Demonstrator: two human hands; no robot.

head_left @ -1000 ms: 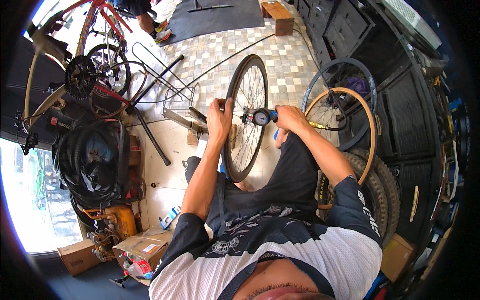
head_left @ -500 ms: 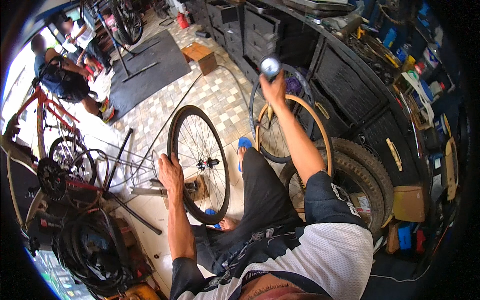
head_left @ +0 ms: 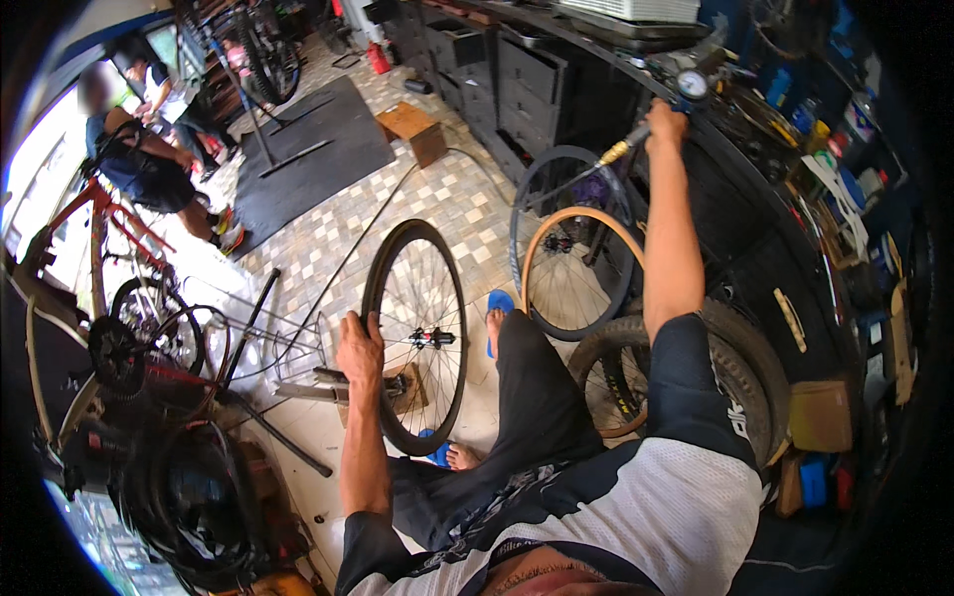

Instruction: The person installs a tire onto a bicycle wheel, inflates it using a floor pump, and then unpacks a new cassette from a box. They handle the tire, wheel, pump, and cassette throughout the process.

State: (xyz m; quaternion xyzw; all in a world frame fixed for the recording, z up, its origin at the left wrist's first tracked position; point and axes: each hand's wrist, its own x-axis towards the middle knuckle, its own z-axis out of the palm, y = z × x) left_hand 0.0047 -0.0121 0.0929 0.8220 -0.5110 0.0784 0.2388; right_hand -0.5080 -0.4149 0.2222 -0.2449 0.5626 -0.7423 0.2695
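My left hand [head_left: 360,348] is closed on the left edge of a bicycle wheel [head_left: 459,377] with a black tyre. The wheel stands upright in front of me, its hub and thin spokes facing right. My right arm reaches out to the far right. In that hand [head_left: 666,126] is a tyre inflator with a round dial gauge [head_left: 692,84], close to the edge of the cluttered workbench. A brass-coloured hose fitting [head_left: 614,152] shows to the left of the hand, with a hose running down and left from it. My fingers partly hide the inflator's body.
Against the dark drawers [head_left: 529,89] lean more wheels, one with a tan tyre [head_left: 586,212], and thick knobby tyres [head_left: 750,372]. A wooden box [head_left: 412,127] sits on the tiled floor. Bicycle frames [head_left: 99,204] and a metal stand crowd the left. Two people are at the far left.
My right hand has carried the inflator up and to the right, from above the leaning wheels to the workbench edge. My left hand stays at the wheel. The view has shifted slightly.
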